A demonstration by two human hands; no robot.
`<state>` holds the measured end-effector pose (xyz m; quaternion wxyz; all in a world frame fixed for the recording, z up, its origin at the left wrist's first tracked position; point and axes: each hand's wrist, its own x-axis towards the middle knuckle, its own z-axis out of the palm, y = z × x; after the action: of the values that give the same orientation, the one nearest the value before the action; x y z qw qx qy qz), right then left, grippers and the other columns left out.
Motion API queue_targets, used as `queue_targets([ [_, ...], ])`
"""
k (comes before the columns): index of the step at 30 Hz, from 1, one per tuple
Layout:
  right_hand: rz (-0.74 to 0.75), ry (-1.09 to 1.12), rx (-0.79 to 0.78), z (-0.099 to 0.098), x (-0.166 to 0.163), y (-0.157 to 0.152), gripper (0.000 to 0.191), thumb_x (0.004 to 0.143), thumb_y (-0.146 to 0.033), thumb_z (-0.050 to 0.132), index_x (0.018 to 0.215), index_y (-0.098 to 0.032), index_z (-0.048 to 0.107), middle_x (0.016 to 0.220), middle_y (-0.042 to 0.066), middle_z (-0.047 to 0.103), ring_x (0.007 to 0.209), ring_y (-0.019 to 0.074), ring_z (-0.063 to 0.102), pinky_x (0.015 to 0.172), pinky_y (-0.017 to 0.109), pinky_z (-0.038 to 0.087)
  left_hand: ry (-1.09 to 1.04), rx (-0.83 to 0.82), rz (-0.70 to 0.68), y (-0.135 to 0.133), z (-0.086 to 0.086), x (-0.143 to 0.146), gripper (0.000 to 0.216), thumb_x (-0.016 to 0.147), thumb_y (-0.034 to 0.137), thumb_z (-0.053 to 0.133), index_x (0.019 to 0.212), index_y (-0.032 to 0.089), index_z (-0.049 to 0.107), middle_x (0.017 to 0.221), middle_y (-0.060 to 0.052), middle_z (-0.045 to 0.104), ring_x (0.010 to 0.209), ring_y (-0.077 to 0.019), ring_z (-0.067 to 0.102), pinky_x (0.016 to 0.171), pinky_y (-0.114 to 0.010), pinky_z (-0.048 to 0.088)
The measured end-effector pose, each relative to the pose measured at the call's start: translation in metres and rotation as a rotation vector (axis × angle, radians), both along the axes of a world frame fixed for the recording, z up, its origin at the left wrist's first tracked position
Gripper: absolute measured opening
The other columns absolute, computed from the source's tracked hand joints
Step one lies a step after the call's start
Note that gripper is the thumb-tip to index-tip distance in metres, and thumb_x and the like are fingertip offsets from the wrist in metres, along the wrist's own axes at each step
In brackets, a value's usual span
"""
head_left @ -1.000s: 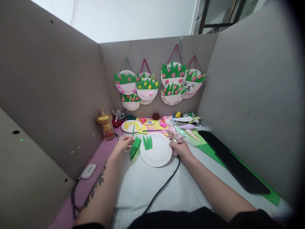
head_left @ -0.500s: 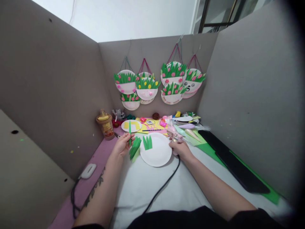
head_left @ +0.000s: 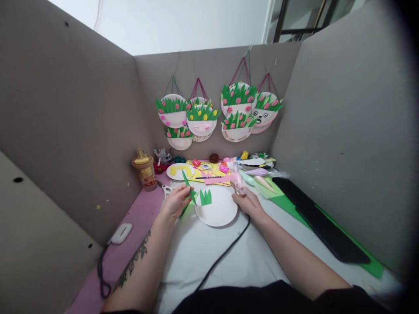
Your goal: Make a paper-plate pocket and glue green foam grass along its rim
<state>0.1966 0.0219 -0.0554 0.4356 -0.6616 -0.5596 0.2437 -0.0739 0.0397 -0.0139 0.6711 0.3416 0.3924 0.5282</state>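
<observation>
Left grip (head_left: 178,201) pinching a green leaf strip (head_left: 185,179), white plate (head_left: 216,214) at its 3 o'clock, right grip (head_left: 249,204) at plate's 3 wrapped round pink corded gun (head_left: 238,185), bare worktop (head_left: 206,246) at 6, grey partition (head_left: 203,65) beyond clutter at 12.

One head-worn camera looks forward and down from above the person's forearms (head_left: 294,248), which reach in from the lower edge. It faces the grey back panel (head_left: 212,65) across the table (head_left: 144,205), with the white paper plate (head_left: 218,216) near mid-frame. The wide view takes in both side panels (head_left: 81,109), and its right edge darkens.
</observation>
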Motion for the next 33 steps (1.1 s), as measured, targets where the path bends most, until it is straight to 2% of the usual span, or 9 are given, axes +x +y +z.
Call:
queue_targets([
  [4,-0.048,-0.037,0.004,0.002,0.000,0.000,0.042,0.071,-0.036,0.057,0.109,-0.020,0.064,0.089,0.004,0.068,0.081,0.0217,0.062,0.069,0.029,0.045,0.036,0.070,-0.009,-0.004,-0.004,0.007,0.030,0.059,0.022,0.080,0.078,0.013,0.058,0.064,0.004,0.054,0.050,-0.0023,0.047,0.046,-0.012,0.036],
  [8,0.018,0.134,0.069,0.007,-0.008,-0.008,0.041,0.070,-0.041,0.061,0.104,-0.018,0.065,0.086,0.004,0.069,0.077,0.0208,0.062,0.067,0.029,0.046,0.079,0.103,-0.040,-0.010,-0.003,0.013,0.033,0.057,0.026,0.080,0.077,0.015,0.056,0.064,0.005,0.052,0.053,-0.0034,0.047,0.046,-0.013,0.032],
  [12,0.184,0.407,-0.008,0.011,-0.027,-0.021,0.033,0.067,-0.043,0.067,0.084,-0.016,0.068,0.061,0.003,0.063,0.055,0.0162,0.056,0.054,0.028,0.044,0.084,0.093,-0.074,-0.015,0.001,0.017,0.034,0.059,0.031,0.079,0.071,0.014,0.053,0.064,0.005,0.048,0.054,-0.0037,0.045,0.046,-0.014,0.030],
  [15,0.388,0.525,-0.048,0.013,-0.040,-0.032,0.032,0.064,-0.044,0.070,0.079,-0.015,0.066,0.063,0.004,0.065,0.053,0.0143,0.056,0.053,0.027,0.045,0.033,0.108,-0.127,-0.016,0.001,0.017,0.034,0.059,0.032,0.080,0.070,0.014,0.053,0.064,0.005,0.045,0.053,-0.0028,0.040,0.044,-0.013,0.026],
  [20,0.550,0.533,-0.106,0.013,-0.046,-0.043,0.037,0.068,-0.049,0.070,0.082,-0.015,0.067,0.073,0.006,0.067,0.057,0.0139,0.058,0.054,0.027,0.047,-0.069,0.101,-0.232,-0.017,-0.002,0.017,0.029,0.063,0.029,0.078,0.072,0.013,0.056,0.061,0.006,0.039,0.050,-0.0026,0.032,0.044,-0.014,0.023],
  [23,0.610,0.480,-0.074,0.011,-0.046,-0.045,0.040,0.072,-0.046,0.069,0.100,-0.018,0.068,0.090,0.007,0.067,0.062,0.0127,0.056,0.051,0.024,0.047,-0.092,0.104,-0.259,-0.019,-0.001,0.017,0.026,0.065,0.028,0.077,0.073,0.013,0.057,0.061,0.005,0.038,0.050,-0.0028,0.031,0.044,-0.014,0.024],
  [26,0.702,0.451,-0.010,0.009,-0.046,-0.046,0.052,0.076,-0.043,0.067,0.124,-0.025,0.057,0.104,0.006,0.065,0.067,0.0131,0.056,0.050,0.022,0.045,-0.090,0.101,-0.259,-0.020,0.000,0.018,0.026,0.065,0.028,0.078,0.073,0.013,0.059,0.059,0.005,0.037,0.050,-0.0033,0.031,0.045,-0.014,0.025],
  [30,0.754,0.396,0.026,0.012,-0.046,-0.047,0.052,0.080,-0.039,0.063,0.129,-0.024,0.053,0.101,0.006,0.066,0.062,0.0109,0.054,0.052,0.022,0.044,-0.074,0.113,-0.256,-0.021,-0.001,0.019,0.027,0.064,0.030,0.078,0.075,0.013,0.061,0.061,0.004,0.040,0.051,-0.0038,0.032,0.046,-0.014,0.026],
  [33,0.792,0.382,0.063,0.018,-0.046,-0.049,0.051,0.081,-0.038,0.062,0.129,-0.023,0.054,0.108,0.008,0.065,0.083,0.0185,0.061,0.063,0.026,0.048,-0.066,0.113,-0.254,-0.022,-0.001,0.020,0.025,0.064,0.029,0.078,0.075,0.013,0.062,0.063,0.003,0.042,0.052,-0.0037,0.033,0.046,-0.014,0.027],
])
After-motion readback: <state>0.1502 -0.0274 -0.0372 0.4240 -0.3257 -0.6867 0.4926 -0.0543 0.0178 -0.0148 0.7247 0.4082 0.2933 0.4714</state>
